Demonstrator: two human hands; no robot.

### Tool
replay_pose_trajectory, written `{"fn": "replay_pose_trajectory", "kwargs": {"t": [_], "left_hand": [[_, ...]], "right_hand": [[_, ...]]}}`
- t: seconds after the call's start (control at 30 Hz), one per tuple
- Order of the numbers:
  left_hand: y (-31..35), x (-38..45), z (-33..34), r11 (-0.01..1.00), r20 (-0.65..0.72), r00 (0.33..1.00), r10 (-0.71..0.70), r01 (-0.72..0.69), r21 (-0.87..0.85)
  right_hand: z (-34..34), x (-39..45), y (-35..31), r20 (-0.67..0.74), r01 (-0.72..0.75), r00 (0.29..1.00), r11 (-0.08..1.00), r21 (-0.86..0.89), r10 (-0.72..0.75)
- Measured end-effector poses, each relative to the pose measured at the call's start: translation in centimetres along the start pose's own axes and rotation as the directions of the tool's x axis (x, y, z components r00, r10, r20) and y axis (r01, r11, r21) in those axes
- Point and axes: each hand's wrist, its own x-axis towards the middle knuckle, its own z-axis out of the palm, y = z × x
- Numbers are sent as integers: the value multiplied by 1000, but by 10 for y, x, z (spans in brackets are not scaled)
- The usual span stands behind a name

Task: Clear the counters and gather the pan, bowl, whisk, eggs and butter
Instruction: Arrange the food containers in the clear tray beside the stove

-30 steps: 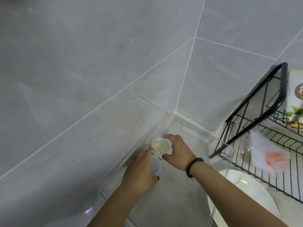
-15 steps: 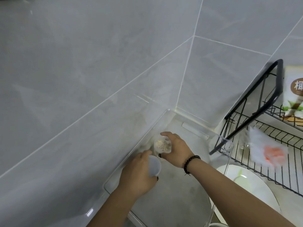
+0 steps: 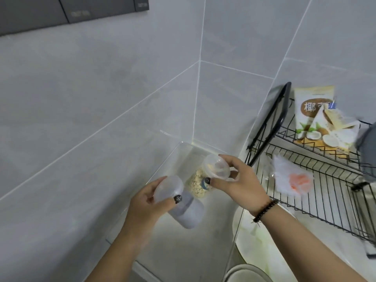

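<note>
My left hand (image 3: 145,197) grips a clear plastic jar of white powder (image 3: 184,206) by its lid end, tilted above a clear plastic bin (image 3: 162,159) in the wall corner. My right hand (image 3: 238,181) grips a second clear jar holding oat flakes (image 3: 200,185) by its translucent lid (image 3: 216,166), also tilted over the bin. Both jars are lifted close together. No pan, whisk, eggs or butter are in sight.
A black wire dish rack (image 3: 305,180) stands at the right with a coconut snack bag (image 3: 317,123) and a white and orange plastic bag (image 3: 291,178) on it. A white plate (image 3: 250,241) lies under my right forearm. A pale bowl rim (image 3: 244,271) shows at the bottom edge. Grey tiled walls close in the corner.
Both hands have lifted the two jars up out of the bottom of the bin and tilted them. The camera has also tipped upward.
</note>
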Motion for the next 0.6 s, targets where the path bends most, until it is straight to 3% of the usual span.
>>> {"fn": "replay_pose_trajectory", "kwargs": {"t": [0.1,0.2,0.43,0.6], "left_hand": [[8,-8,15,938,107,994,-33,68,-341],[18,-24,35,824,172,983,-70,154,-545],[24,-80,92,616,188,975,-116,220,-756],[30,-135,143,479,310,944,-114,325,-815]], "right_hand": [[-18,-15,-11,-11,3,1000,998,61,-3],[-34,-32,-23,-1,26,1000,994,105,-26],[-81,-87,-34,-22,94,996,988,123,-92],[-123,-135,-34,-31,128,992,989,76,-126]]}}
